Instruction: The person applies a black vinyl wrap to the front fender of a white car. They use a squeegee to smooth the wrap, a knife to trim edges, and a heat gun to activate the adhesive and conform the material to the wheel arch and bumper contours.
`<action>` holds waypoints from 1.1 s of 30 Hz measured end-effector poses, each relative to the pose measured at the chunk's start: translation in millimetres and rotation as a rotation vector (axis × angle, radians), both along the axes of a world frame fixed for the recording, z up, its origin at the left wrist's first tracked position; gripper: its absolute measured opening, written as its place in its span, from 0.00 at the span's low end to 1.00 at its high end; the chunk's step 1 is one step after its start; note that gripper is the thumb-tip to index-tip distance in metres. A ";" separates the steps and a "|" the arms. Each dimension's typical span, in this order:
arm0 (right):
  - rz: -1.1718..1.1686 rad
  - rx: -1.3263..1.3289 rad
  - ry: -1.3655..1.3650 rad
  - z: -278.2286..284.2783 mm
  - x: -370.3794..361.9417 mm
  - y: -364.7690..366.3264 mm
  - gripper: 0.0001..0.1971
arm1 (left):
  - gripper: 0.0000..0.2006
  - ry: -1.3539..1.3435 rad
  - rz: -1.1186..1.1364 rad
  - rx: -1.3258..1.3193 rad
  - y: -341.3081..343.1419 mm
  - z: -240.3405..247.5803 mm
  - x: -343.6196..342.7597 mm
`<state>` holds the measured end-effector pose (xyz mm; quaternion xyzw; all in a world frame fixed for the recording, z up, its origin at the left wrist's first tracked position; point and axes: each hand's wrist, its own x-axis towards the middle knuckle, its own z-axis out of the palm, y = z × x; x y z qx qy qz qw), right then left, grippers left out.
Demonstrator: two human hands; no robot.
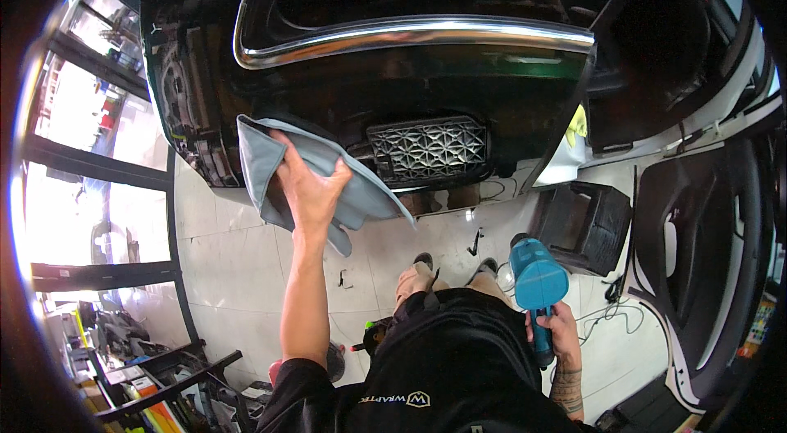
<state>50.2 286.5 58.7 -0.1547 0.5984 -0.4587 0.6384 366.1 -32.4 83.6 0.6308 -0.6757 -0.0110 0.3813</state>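
A grey cloth (287, 156) hangs in folds at the lower left of a glossy dark car panel (328, 89). My left hand (310, 185) grips it, thumb and fingers bunched into the fabric. Whether the cloth touches the panel, I cannot tell. Down by my right hip, my right hand (557, 330) is wrapped round the handle of a teal heat gun (539, 277), its dark nozzle pointing away from me. To the right of the cloth, a vent grille (430, 150) with a silvery geometric pattern sits in the panel. A curved chrome strip (418, 33) crosses above it.
A black plastic crate (582, 228) stands on the tiled floor (238, 269) at the right. Beyond it is an opened car door (697, 253), with a cable (627, 312) lying nearby. Shelving with clutter (156, 384) is at the lower left, below large windows (98, 212).
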 end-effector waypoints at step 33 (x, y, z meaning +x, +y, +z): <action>-0.176 -0.211 0.108 2.3 25.7 42.3 0.20 | 0.19 -0.143 -0.015 0.239 -44.2 -81.4 184.0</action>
